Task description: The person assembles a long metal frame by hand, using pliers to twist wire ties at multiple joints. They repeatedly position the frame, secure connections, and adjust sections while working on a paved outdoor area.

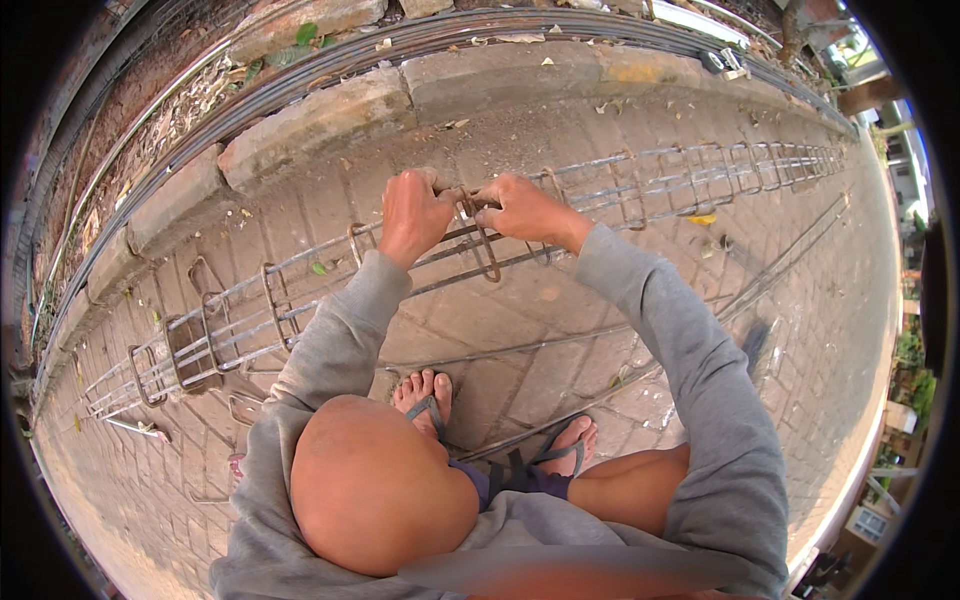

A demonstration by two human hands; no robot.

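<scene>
A long cage of steel reinforcing bars [660, 187] runs across the paving in front of me, from the near left to the far right. Rusty square stirrups [274, 305] ring its bars at intervals. At the middle of the cage, my left hand [415, 212] is closed, its fingers pinching the upper left side of one stirrup [489, 262]. My right hand [527, 208] is closed as well, thumb and fingers gripping the same stirrup's upper right side. The two hands' fingertips nearly meet, and they hide the stirrup's top.
Beyond the cage runs a stone kerb [320, 125], with a bundle of long bars [480, 28] behind it. A loose thin bar [540, 345] lies between the cage and my sandalled feet [425, 395]. Loose stirrups [245, 406] lie at the left. A yellow leaf [702, 218] sits beside the cage.
</scene>
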